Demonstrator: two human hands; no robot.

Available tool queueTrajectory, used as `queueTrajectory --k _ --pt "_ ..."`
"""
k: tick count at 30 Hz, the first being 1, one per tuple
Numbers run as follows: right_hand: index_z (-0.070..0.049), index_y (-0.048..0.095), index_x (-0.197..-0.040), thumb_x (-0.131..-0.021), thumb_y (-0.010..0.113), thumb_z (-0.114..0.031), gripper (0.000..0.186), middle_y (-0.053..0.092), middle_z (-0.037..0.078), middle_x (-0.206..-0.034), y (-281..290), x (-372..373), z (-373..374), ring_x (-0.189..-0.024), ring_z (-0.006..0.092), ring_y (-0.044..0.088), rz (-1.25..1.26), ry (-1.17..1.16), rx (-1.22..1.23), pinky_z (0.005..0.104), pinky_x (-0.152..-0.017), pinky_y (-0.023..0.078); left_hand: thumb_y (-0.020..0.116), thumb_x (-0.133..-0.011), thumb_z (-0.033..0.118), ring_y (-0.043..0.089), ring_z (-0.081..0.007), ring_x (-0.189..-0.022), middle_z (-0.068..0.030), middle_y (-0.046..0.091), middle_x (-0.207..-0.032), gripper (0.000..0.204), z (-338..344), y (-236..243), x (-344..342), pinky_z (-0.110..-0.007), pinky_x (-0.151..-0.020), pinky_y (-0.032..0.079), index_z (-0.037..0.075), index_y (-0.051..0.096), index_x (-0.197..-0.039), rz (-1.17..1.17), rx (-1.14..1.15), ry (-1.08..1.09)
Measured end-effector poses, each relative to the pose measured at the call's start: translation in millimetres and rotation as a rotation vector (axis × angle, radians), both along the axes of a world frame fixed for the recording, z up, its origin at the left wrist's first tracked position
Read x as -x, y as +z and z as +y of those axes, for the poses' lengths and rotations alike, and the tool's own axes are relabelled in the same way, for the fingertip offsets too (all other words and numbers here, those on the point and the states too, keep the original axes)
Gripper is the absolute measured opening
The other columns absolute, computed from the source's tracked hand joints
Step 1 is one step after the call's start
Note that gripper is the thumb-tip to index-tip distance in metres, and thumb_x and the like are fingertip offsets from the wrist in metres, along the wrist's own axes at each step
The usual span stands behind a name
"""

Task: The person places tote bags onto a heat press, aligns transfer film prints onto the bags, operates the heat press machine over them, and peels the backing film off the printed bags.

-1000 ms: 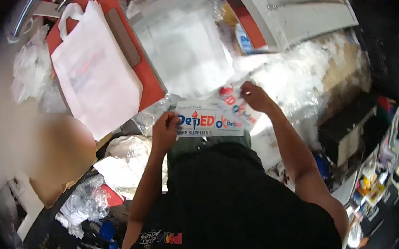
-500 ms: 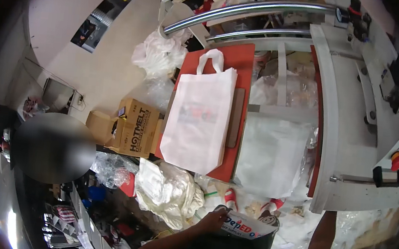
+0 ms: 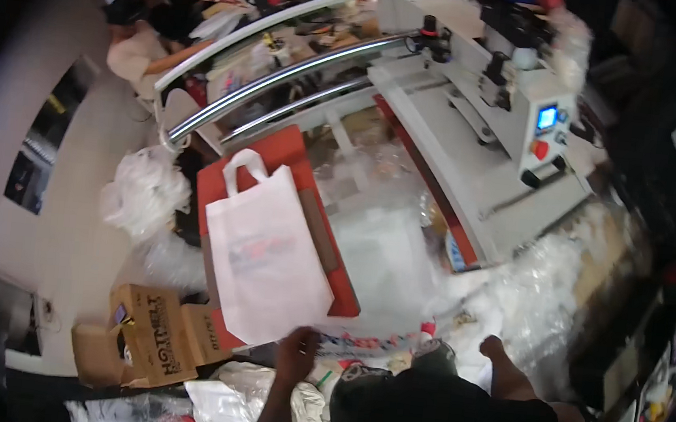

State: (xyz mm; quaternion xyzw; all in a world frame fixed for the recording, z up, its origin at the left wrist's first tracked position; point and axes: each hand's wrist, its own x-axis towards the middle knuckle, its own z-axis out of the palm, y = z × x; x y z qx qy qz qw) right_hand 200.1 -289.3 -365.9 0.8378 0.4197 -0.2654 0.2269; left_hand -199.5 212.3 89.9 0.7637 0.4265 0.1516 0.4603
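Note:
My left hand [image 3: 298, 354] is closed on one end of a printed film sheet [image 3: 366, 344] with red and blue lettering. The sheet lies stretched across in front of my body, just below the near edge of the bag. A white fabric bag [image 3: 267, 257] with a loop handle lies flat on the red press platen [image 3: 344, 293]; a faint print shows on its face. To the right, my right hand [image 3: 492, 346] is held low, apart from the sheet, over plastic wrapping. Its fingers are blurred and cannot be made out.
A heat press [image 3: 471, 183] with a control box [image 3: 543, 129] stands right of the platen, chrome rails [image 3: 285, 88] behind. An opened cardboard box [image 3: 151, 335] sits at the left. Crumpled plastic [image 3: 542, 288] covers the right side. Another person [image 3: 137, 53] works at the far left.
My view has swung right, so the press and bag sit further left. The right hand has come into sight near the press's front edge. The left hand still holds the film sheet, now beside the bag.

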Motion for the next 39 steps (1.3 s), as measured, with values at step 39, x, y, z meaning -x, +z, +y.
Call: queueTrajectory --k 39 --pt "-0.002 0.060 -0.115 -0.082 0.064 -0.015 0.036 0.055 0.013 -0.126 402 217 606 -0.118 0.0335 0.047 0.039 0.292 -1.222 0.0449 -0.098 0.041 0.061 -0.086 0.011 0.068 -0.0354 -0.081 -0.0168 0.070 -0.087 0.024 261 -44 27 -0.044 -0.074 0.052 0.005 0.057 -0.108 0.087 -0.381 0.448"
